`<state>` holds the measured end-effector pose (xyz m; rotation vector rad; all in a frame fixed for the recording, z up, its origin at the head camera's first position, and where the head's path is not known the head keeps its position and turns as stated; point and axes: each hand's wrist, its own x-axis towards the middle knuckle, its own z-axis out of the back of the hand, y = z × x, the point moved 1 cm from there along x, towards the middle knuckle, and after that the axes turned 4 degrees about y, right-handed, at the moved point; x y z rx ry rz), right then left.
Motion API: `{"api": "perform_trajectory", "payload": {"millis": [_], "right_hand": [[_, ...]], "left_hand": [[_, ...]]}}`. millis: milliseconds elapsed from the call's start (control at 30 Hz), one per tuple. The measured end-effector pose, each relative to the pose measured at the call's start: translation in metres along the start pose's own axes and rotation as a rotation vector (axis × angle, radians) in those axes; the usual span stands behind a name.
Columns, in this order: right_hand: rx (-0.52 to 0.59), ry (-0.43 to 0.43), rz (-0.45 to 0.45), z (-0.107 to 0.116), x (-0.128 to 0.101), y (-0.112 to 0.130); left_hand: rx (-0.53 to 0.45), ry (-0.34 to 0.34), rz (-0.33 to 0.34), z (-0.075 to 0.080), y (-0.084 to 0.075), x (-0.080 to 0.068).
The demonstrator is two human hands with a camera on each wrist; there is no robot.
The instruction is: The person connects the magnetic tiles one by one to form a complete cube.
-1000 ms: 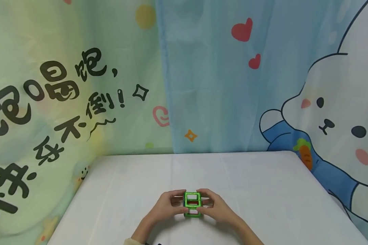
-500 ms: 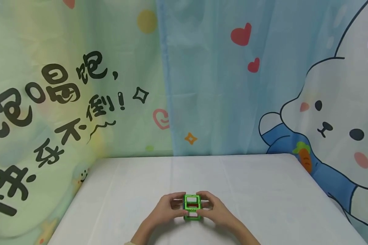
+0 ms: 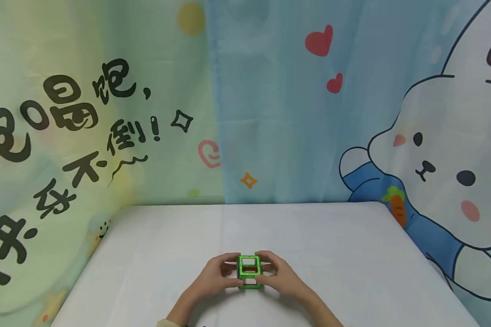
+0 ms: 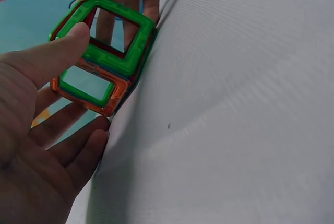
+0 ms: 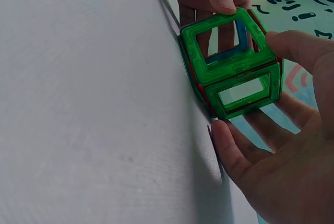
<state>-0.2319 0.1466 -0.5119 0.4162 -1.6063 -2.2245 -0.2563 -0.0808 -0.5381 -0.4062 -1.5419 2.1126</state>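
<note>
A small cube of magnetic square tiles (image 3: 248,271), mostly green frames with red, orange and blue ones, stands on the white table (image 3: 351,254) near its front edge. My left hand (image 3: 223,276) holds its left side and my right hand (image 3: 275,275) its right side. In the left wrist view, the left thumb (image 4: 62,51) lies on the top green tile (image 4: 112,59) and the fingers curl under an orange-edged side tile (image 4: 88,85). Seen from the right wrist, the right thumb (image 5: 295,46) touches the cube (image 5: 229,65), with the fingers (image 5: 235,156) curled below it.
Printed cloth backdrops close off the table on three sides: green with black characters on the left (image 3: 66,136), blue with hearts at the back (image 3: 290,113), and a white rabbit on the right (image 3: 441,159). White tabletop spreads around the hands.
Both hands keep the same hold on the cube, which stays in place on the table. Only the head view has shifted slightly.
</note>
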Motion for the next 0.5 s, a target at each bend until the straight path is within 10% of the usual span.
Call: {"api": "perform_trajectory", "payload": {"millis": [300,500], "right_hand": [[0.0,-0.039,-0.013,0.009,-0.008,0.0],[-0.076,-0.08,-0.013,0.017,-0.004,0.005]], "left_hand": [[-0.035,0.013,-0.023,-0.009,0.002,0.009],[0.116,-0.028,0.008,0.007,-0.003,0.005]]}}
